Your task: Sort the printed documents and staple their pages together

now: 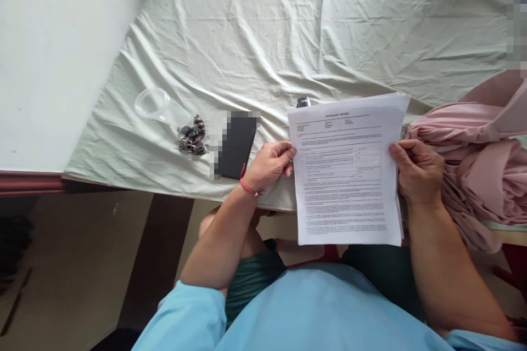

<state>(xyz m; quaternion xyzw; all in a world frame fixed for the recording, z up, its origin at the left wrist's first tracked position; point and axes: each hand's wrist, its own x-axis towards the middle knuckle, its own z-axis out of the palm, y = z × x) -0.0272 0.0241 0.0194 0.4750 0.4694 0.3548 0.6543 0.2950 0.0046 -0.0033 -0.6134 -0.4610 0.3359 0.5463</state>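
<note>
The left hand [269, 163] and right hand [420, 173] grip the papers [348, 192] between their fingers, one at each side edge. Just beside the left fingers lies a black slab [236, 145]; beside the right, pink cloth [480, 175]. Farther left of the left fingers, keys [192, 140] and a clear cup [152, 104] share the counter [267, 38].
</note>
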